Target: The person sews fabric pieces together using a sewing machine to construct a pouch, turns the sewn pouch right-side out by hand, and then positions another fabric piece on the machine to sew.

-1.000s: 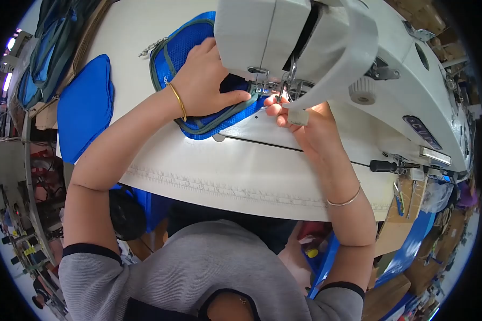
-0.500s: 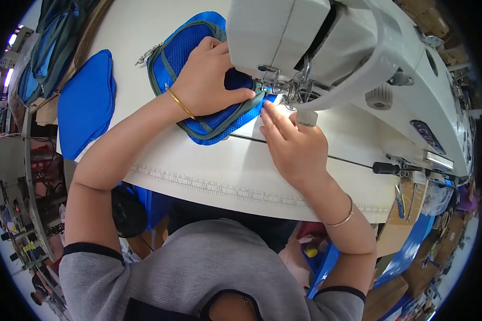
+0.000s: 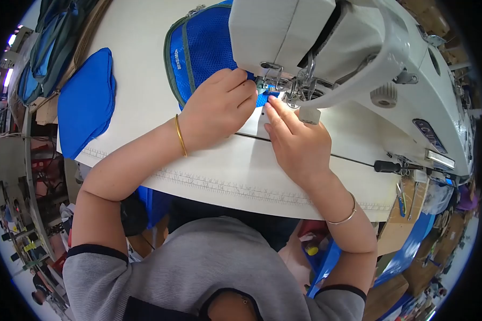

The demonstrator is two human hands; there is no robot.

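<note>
While I watch from the head view, the white tabletop (image 3: 139, 96) spreads across the scene, with ruler markings (image 3: 219, 187) along its near edge. The white sewing machine (image 3: 268, 32) stands over its far right part, its head reaching in from the right.

Partly under that head lies the blue mesh piece (image 3: 209, 51) with dark green binding. Most of it rests on the far side of the tabletop, left of the machine, and its near right end runs towards the lit presser foot (image 3: 276, 85). A stack of blue panels (image 3: 85, 101) lies at the left, apart from the mesh piece.

I see the left hand (image 3: 219, 109) on the near part of the mesh piece with its fingers curled and bunched, knuckles up, just left of the presser foot — whether it pinches the fabric, I cannot tell. The right hand (image 3: 302, 147) is held flat, fingers close together and nearly straight, their tips at the blue fabric just right of the presser foot.

On the right side of the tabletop is a black-handled screwdriver (image 3: 386, 166); nearer me, a small blue-handled tool (image 3: 400, 199) lies on brown board (image 3: 393, 232). Smallest are the bands — a gold bangle (image 3: 180, 136) on the left wrist, a thin bracelet (image 3: 349, 213) on the right forearm.
</note>
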